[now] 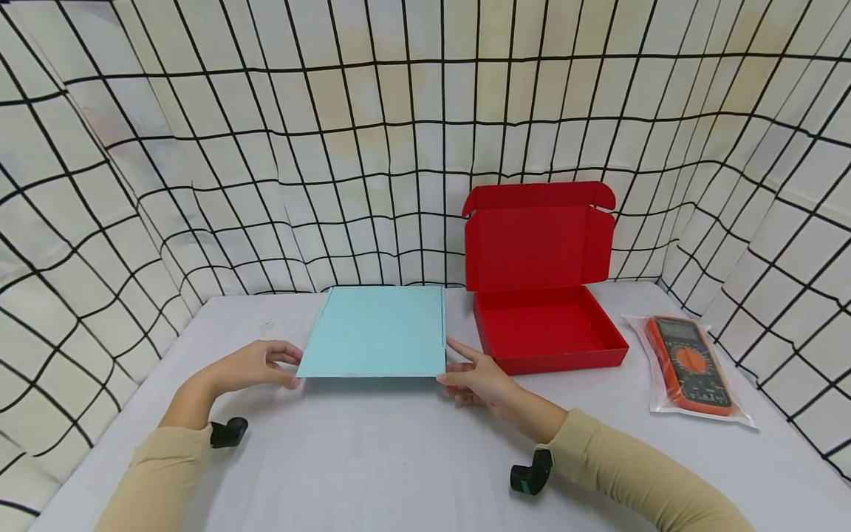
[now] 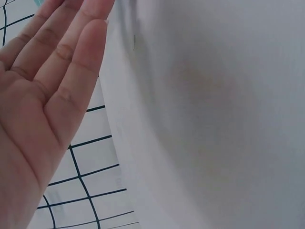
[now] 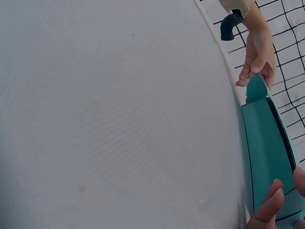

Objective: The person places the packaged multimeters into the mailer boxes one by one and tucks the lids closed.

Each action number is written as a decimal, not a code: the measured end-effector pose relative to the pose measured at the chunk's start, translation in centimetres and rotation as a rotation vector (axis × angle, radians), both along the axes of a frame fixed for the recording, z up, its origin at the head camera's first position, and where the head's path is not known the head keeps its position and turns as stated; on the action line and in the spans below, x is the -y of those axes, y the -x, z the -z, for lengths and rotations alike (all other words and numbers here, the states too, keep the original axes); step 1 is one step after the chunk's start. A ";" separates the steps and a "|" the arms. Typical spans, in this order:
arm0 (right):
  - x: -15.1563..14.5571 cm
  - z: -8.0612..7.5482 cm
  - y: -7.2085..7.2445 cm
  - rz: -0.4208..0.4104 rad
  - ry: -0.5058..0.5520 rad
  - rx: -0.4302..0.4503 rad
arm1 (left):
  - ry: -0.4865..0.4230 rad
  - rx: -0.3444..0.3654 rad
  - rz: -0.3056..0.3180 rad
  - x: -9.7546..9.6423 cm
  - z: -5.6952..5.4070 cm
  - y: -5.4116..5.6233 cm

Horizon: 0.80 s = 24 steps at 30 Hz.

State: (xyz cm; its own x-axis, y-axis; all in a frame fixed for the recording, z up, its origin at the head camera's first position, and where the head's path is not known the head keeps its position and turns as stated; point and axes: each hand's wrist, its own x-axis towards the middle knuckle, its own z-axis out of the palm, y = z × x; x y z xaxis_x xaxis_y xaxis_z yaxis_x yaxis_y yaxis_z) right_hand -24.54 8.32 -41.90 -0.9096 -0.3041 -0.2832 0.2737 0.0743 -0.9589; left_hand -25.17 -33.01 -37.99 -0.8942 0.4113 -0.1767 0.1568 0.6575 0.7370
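A light blue cardboard box (image 1: pixel 375 332) lies flat between the two hands, its broad lid facing up. My right hand (image 1: pixel 482 383) grips its near right corner, thumb and fingers on different faces. In the right wrist view the box's front side (image 3: pixel 268 148) shows a dark gap along the lid edge, and a rounded flap (image 3: pixel 257 88) sticks out at the far end. My left hand (image 1: pixel 255 363) is at the near left corner, fingertips right by the edge. Its fingers look relaxed and nearly straight in the left wrist view.
To the right of the blue box stands a red box (image 1: pixel 552 332) with its lid (image 1: pixel 538 244) raised. Farther right lies an orange and black multimeter (image 1: pixel 691 366) in a clear plastic bag. A white cloth with black grid lines (image 1: pixel 412 148) hangs around the white table (image 1: pixel 372 465).
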 end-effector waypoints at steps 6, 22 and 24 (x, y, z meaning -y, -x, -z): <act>0.1 -0.1 0.0 -0.001 0.004 0.002 | -0.013 -0.003 0.015 0.1 0.0 0.1; 0.0 0.0 0.1 -0.004 0.010 0.007 | -0.018 0.052 -0.006 -0.3 -0.5 -0.2; 0.0 0.0 0.1 -0.003 0.008 0.005 | -0.020 0.065 -0.004 -0.2 -0.6 -0.3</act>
